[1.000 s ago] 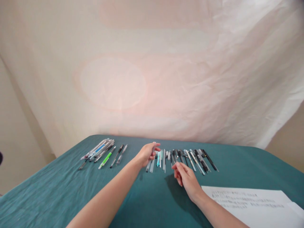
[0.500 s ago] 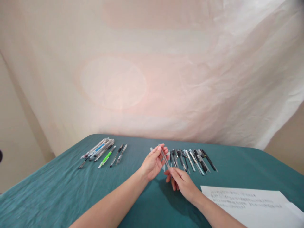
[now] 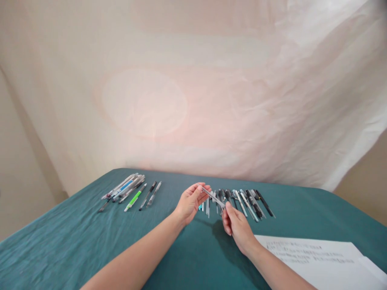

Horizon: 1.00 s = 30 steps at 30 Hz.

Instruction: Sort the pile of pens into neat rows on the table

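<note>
Both my hands hold one clear, grey-tipped pen (image 3: 212, 195) above the teal tablecloth (image 3: 75, 245). My left hand (image 3: 190, 202) pinches its upper left end with fingers closed. My right hand (image 3: 237, 226) grips the lower right end between thumb and fingers. The pen slants down to the right between them. Just behind my hands lies a row of several pens (image 3: 244, 201), mostly black, white and clear, side by side on the cloth.
A second group of several pens (image 3: 130, 192), one with a green barrel, lies at the far left of the table. A printed white sheet of paper (image 3: 317, 262) rests at the front right. A creased pale cloth hangs behind the table.
My left hand lifted a pen from the row and brought it toward me. My right hand rose from the cloth and took hold of its other end; the pen now lies flatter.
</note>
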{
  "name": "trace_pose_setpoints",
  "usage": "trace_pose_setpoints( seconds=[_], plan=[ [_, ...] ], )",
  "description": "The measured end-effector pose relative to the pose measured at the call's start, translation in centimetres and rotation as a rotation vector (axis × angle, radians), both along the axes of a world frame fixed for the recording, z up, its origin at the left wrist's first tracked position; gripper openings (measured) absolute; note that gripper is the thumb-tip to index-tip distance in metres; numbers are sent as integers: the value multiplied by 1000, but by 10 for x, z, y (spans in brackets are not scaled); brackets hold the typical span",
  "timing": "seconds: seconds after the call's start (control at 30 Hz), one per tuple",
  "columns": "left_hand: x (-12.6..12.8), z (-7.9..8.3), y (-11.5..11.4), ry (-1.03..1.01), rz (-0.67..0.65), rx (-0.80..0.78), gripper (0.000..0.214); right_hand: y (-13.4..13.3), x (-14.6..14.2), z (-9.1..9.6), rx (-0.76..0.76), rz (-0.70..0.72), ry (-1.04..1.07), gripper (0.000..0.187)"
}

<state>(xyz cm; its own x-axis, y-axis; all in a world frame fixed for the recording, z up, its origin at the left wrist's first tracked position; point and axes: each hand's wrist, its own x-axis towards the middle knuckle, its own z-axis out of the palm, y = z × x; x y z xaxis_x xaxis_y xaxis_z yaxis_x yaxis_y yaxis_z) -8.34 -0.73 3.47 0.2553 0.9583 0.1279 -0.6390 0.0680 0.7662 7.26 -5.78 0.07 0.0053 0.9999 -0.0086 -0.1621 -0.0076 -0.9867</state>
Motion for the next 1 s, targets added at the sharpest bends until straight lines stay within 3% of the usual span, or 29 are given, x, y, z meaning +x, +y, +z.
trace_pose_setpoints(
  seconds=[0.4,0.63,1.0],
  plan=[
    [2,-5,-1,98,112,3,25,0,-1,-4,50,-103,-109,43],
    [1,-6,2,122,169,-17,23,-1,-1,-2,91,-60,-69,37],
    [0,-8,4,129,144,4,21,-2,0,-3,67,-26,-101,40]
  ],
)
